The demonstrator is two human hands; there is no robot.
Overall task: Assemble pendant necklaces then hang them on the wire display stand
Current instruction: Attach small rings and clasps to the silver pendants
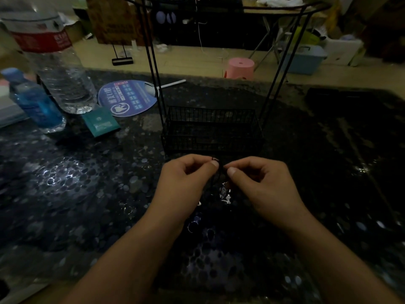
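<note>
While a thin black cord (pixel 219 170) sits pinched between both thumbs | left hand (pixel 186 178) and right hand (pixel 263 183) grasp it | silvery pendants (pixel 225 193) just below | wire display stand (pixel 211 128) right beyond the knuckles

Round blue fan (pixel 128 98) with white Chinese characters and small Latin lettering too blurred to read, red bottle label (pixel 42 40) with illegible white print, teal packet (pixel 101 123) print unreadable
</note>
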